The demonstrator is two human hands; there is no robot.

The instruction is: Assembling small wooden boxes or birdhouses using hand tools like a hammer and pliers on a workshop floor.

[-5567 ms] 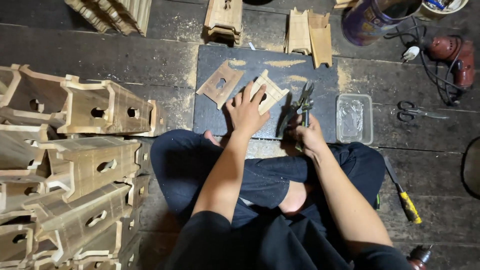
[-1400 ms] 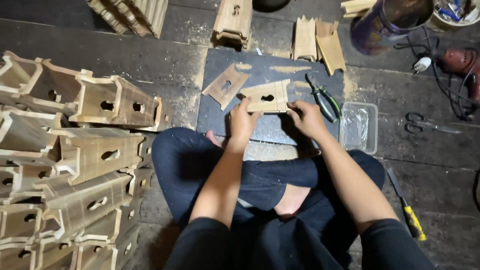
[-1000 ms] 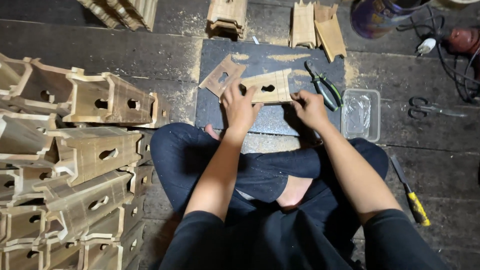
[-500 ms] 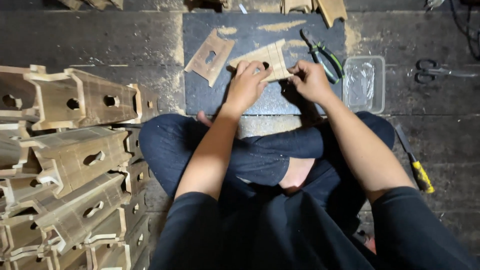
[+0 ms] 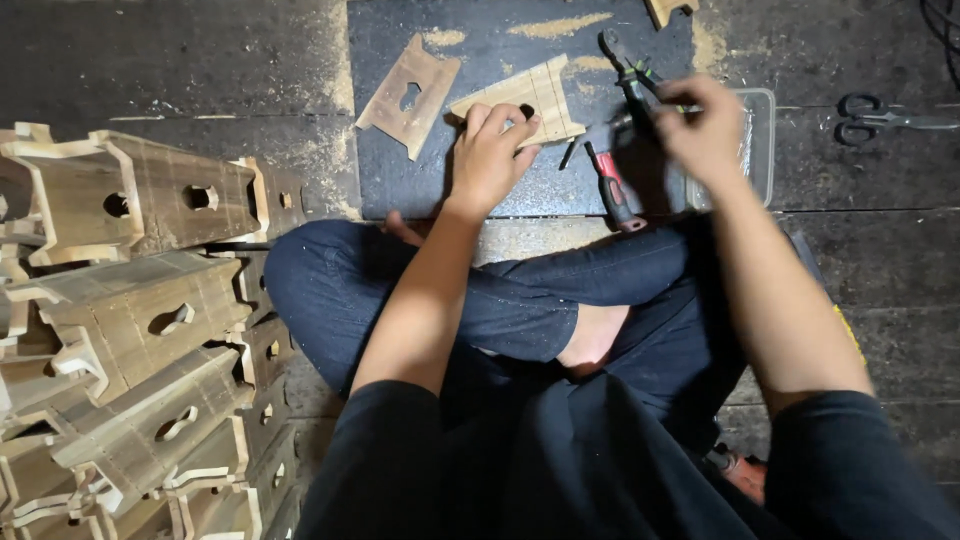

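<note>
Head view, left to right: a stack of finished wooden box frames (image 5: 130,330) with cut-out holes stands on the dark plank floor (image 5: 180,70), just beside the seated person's knee. On the dark work mat (image 5: 400,185) lies a spare slotted wooden panel (image 5: 408,95), and next to it the left hand (image 5: 487,155) presses flat, fingers spread, on a second wooden panel (image 5: 530,98), pinning it to the mat. The right hand (image 5: 705,125) (motion-blurred) is closed around the pliers (image 5: 625,75); a red-handled tool (image 5: 612,185) lies under it, near the clear plastic tray (image 5: 760,140), with scissors (image 5: 885,115) farther right. Risk, as a judgement: the pliers' tips work close to the left fingertips, so a slip could nick them; light pressure could let the pinned panel skid on the sawdust (image 5: 560,25) scattered over the mat. The room is dim, the floor worn and dusty.
</note>
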